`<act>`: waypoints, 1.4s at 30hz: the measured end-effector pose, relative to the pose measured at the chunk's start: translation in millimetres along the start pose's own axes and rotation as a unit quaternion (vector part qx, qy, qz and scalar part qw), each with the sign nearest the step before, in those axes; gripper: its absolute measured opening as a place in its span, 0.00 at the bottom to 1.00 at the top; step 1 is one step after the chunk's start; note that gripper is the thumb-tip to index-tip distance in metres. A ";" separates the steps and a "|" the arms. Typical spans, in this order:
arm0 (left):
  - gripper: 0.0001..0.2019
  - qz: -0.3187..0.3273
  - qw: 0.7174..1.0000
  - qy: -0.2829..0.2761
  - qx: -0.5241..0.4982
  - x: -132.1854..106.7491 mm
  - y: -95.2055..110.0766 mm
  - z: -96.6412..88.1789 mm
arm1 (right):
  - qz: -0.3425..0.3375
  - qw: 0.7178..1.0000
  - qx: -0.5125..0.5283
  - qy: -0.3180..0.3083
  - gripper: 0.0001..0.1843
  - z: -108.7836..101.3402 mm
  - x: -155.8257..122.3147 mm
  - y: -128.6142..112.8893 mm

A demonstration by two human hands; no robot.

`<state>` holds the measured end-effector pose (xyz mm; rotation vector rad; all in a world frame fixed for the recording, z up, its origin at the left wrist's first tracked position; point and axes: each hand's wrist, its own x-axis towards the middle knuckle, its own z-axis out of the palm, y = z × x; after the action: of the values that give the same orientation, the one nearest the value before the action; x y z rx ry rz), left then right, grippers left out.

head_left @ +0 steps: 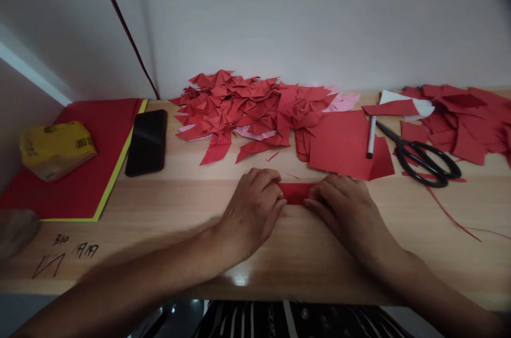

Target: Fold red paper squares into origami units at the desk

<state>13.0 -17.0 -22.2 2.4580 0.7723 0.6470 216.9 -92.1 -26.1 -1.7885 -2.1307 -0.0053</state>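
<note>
A narrow strip of red paper lies on the wooden table between my hands. My left hand is closed on its left end, fingers curled over it. At the other end, my right hand grips the paper with bent fingers and thumb. Both ends of the strip are hidden under the fingers. Just beyond the right hand, flat red paper sheets overlap. Behind the left hand spreads a heap of folded red paper pieces, with some pink ones among them.
To the right lie black-handled scissors, a white marker and a pile of red paper scraps. On the left are a black phone, red sheets edged with yellow and a yellow packet. A wall stands behind.
</note>
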 end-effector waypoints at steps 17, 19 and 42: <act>0.05 0.026 0.990 -0.005 0.138 7.7 2.1 6.1 | -0.042 0.993 -0.113 -0.020 0.17 -3.8 9.8 -5.2; 0.04 0.042 0.984 0.008 0.172 6.1 1.5 8.3 | -0.037 0.993 -0.109 -0.025 0.15 -3.2 8.4 -5.1; 0.15 0.170 0.944 -0.069 0.272 -11.9 2.4 2.8 | -0.070 0.997 -0.003 -0.019 0.22 -5.9 -38.4 -44.5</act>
<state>6.9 -27.0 -26.5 3.1510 0.5201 0.4052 181.3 -138.9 -21.1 -1.6523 -2.2808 -0.0129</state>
